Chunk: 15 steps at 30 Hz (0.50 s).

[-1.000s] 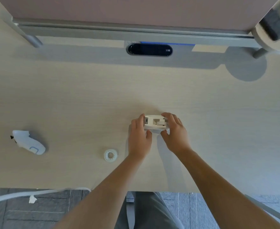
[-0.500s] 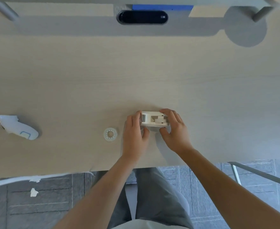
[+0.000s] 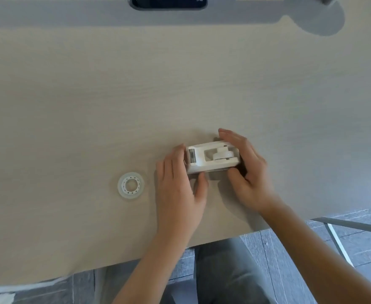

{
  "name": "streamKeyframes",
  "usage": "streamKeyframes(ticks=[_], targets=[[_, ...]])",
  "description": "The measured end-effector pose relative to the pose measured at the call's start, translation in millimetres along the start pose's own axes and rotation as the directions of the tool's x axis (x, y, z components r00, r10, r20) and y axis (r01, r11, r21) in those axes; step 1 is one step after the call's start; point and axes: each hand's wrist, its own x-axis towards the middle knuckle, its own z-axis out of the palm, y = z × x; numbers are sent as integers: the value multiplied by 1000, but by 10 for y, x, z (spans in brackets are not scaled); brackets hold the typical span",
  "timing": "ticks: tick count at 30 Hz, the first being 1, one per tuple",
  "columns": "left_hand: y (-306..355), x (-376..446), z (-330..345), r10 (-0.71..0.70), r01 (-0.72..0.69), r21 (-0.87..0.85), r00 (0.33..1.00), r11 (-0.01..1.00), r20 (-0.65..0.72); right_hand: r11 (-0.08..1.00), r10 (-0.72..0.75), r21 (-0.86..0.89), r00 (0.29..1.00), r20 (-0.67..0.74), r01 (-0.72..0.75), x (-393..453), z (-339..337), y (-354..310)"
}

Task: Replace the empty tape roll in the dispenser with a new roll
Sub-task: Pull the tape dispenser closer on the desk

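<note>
Now the left hand [image 3: 180, 185] and right hand [image 3: 249, 172], fingers clasping the dispenser [image 3: 213, 157] at frame centre, have turned it slightly; its empty core [image 3: 222, 155] remains seated.

Even, soft daylight fills the frame. A broad grey shadow [image 3: 180, 16] bands the top edge. Detail looks slightly soft throughout, perhaps motion blur; wide-angle bending shows toward the corners.

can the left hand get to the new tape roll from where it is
Probably yes. The tape roll lies flat beside the left hand, bare table between, but that hand must first leave the dispenser.
</note>
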Motion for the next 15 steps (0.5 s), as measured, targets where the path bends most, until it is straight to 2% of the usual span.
streamKeyframes(ticks=[4, 9, 12, 15], targets=[[-56, -53, 19, 48, -48, 36, 999, 998, -14, 999, -34, -36, 999, -32, 33, -61, 41, 57], [-89, -328, -22, 157, -158, -32, 988, 987, -5, 966, -163, -218, 981, -107, 136, -157, 159, 130], [-201, -437, 68, 272, -270, 109, 962, 957, -1, 928, -248, -318, 958, -144, 192, -262, 225, 217], [-203, -427, 149, 292, -291, 230, 956, 929, 30, 909, -285, -354, 948, -144, 220, -278, 241, 251]])
